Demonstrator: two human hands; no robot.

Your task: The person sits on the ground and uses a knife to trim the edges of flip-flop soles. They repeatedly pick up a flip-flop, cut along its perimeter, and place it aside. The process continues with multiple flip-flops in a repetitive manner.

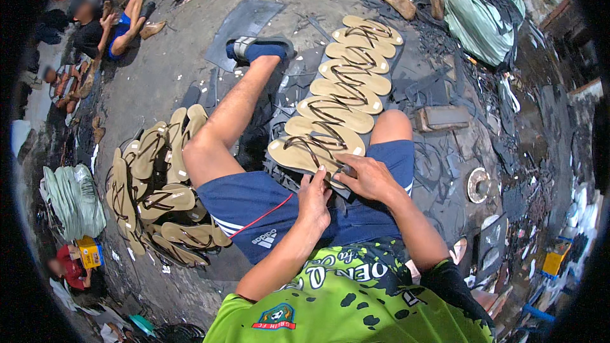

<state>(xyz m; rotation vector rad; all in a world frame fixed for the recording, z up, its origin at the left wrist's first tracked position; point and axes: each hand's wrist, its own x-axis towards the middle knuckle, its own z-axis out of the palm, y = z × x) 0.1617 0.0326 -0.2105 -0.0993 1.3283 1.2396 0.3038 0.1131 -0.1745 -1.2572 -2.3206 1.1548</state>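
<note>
- Tan sandals overlap in a row on the ground, a dark sheet's right edge showing beside the far ones.
- Heaped sandals lie beside the person's left knee.
- Right hand curls fingers over the nearest sandal; their grip cannot be told.
- Left hand holds bunched fingertips at that sandal's near edge.

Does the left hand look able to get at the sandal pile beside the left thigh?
Probably yes: the left hand must cross the left thigh, but the sandal pile lies uncovered.
</note>
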